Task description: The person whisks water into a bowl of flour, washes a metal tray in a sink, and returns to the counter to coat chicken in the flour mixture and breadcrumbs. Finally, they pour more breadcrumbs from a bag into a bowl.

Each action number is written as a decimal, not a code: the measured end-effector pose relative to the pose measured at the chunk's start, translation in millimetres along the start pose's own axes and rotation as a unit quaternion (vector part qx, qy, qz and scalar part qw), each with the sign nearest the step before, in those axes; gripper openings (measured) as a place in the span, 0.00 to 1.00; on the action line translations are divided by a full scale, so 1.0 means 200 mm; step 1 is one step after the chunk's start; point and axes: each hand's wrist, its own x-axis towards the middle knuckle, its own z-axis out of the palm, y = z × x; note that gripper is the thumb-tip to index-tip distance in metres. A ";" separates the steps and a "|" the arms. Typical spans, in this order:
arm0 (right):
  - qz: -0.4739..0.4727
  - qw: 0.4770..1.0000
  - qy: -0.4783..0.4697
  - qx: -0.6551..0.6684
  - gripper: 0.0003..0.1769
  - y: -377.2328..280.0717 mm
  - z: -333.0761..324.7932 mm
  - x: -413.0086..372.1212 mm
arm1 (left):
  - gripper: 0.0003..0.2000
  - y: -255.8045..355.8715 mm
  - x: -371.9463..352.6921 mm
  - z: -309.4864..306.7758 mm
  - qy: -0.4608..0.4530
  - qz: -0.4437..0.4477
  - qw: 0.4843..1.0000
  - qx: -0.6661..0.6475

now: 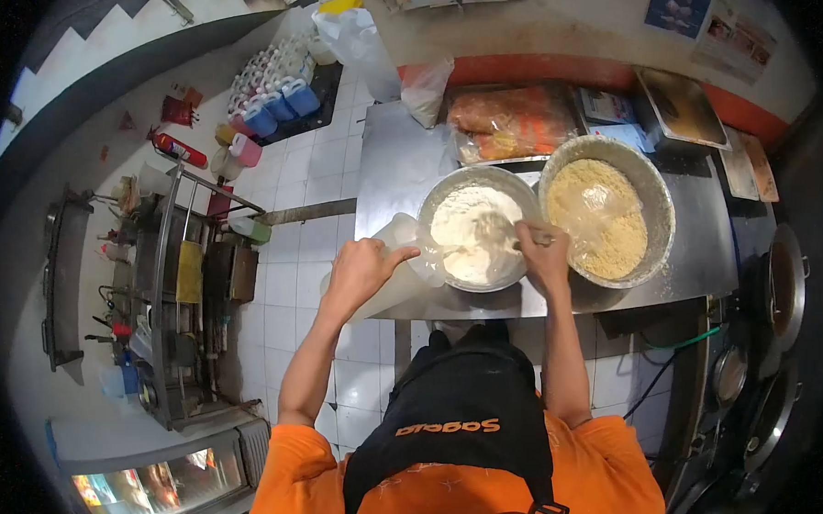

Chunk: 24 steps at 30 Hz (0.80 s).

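My left hand [365,276] grips a translucent plastic jug [397,296], which tilts with its mouth over the left rim of a round metal bowl [427,199]. White flour-like powder [469,213] fills much of this bowl. My right hand [545,249] is closed around the handle of a stirring utensil [512,242], whose lower end is a blur in the powder. Just right of that hand stands a larger metal tub [665,237] of yellowish crumbs [610,179], with a clear plastic piece [596,198] lying on them.
Both vessels stand on a steel table [389,157]. Behind them are a tray of orange packaged food [507,120], a white bag [427,91] and a deep metal pan [680,107]. Woks [785,287] line the right side. A metal rack [170,295] stands at left.
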 end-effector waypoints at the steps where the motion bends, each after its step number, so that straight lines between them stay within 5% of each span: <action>1: -0.100 0.994 0.052 -0.002 0.13 0.07 0.04 0.00 | 0.37 0.01 -0.01 0.00 -0.002 -0.007 1.000 0.011; 2: -0.123 0.992 0.018 -0.011 0.12 0.05 0.07 -0.03 | 0.36 0.02 0.00 0.00 -0.002 -0.010 1.000 0.023; 5: 0.028 0.997 -0.077 0.006 0.12 -0.09 -0.02 -0.08 | 0.35 -0.04 0.02 0.00 0.010 -0.009 1.000 -0.013; 9: 0.028 0.999 0.037 0.002 0.13 -0.08 -0.05 -0.05 | 0.30 -0.06 -0.02 -0.08 0.007 -0.058 0.992 -0.114; 11: -0.114 0.993 -0.001 0.009 0.14 0.05 0.04 -0.02 | 0.28 -0.12 0.01 -0.09 0.085 -0.012 0.981 -0.174; 15: 0.027 0.999 -0.024 -0.039 0.14 -0.16 -0.10 -0.06 | 0.23 -0.36 0.12 -0.06 0.131 -0.050 0.961 -0.240; 17: 0.013 0.999 0.014 -0.027 0.13 -0.11 -0.06 -0.04 | 0.19 -0.49 0.18 0.00 0.193 -0.046 0.902 -0.384; 19: -0.140 0.988 0.047 -0.031 0.13 0.07 0.05 0.01 | 0.17 -0.55 0.26 0.07 0.217 -0.064 0.870 -0.437; 23: 0.013 0.995 -0.056 -0.076 0.12 -0.20 -0.03 -0.08 | 0.14 -0.60 0.36 0.28 0.261 -0.057 0.773 -0.576; 24: 0.023 0.995 -0.060 -0.081 0.11 -0.27 -0.06 -0.08 | 0.15 -0.64 0.40 0.35 0.254 -0.062 0.782 -0.566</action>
